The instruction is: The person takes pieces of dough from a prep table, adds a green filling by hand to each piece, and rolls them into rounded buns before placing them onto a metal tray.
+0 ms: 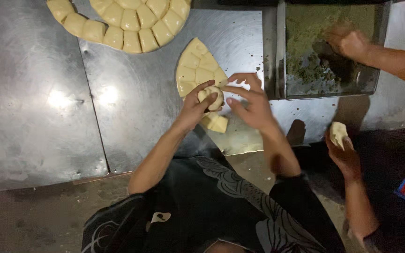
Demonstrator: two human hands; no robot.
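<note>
dough wedge [198, 68] left of tray [280, 56]

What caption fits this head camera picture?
Left hand and right hand shape a pale round dough ball above a shiny metal table.

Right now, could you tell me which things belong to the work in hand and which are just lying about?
In use:
left hand
right hand
dough ball
wedge of cut dough pieces

Lying about:
large dough round
tray of green filling, a co-worker's hand in it
metal table
</note>
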